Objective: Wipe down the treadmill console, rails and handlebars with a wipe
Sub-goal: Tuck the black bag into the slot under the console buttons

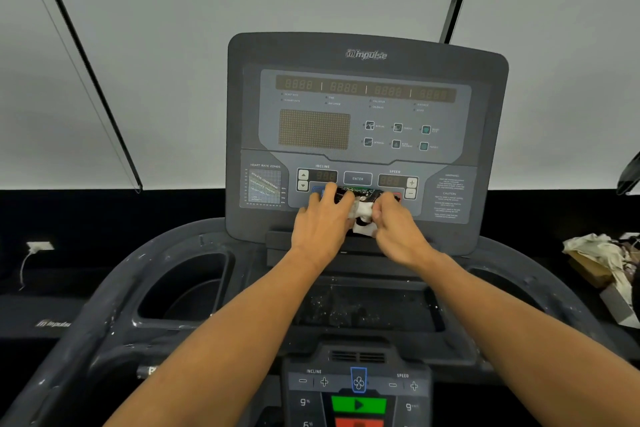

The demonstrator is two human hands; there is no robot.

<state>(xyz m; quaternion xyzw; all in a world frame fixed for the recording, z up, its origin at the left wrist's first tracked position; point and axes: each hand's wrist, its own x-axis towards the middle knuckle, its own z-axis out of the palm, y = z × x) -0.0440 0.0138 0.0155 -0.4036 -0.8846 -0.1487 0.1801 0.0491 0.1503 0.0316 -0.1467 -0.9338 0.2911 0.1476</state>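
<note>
from the head view, i have both hands up at the lower edge of the console (367,55). my left hand (320,218) is clamped on a dark wipe pack (360,192), fingers curled over its top. my right hand (398,225) is pinched shut on a white wipe (363,217) that sits between the two hands, bunched and crumpled, with part hanging just below my right fingertips. it looks partly drawn out of the pack, though i can't tell if it is free yet.

by my reading, the task has barely begun: i am fetching the wipe, not wiping. the console above my hands shows no streaks or wet sheen. the handlebars (114,291) curving out to either side below my wrists are flecked with pale specks and dust, and the tray (367,308) under my forearms is speckled too. so the console, rails and handlebars all seem left to do. the lower panel (358,388) near my elbows also looks untouched. off beyond my right hand lies a heap of rags (602,256), well apart.
</note>
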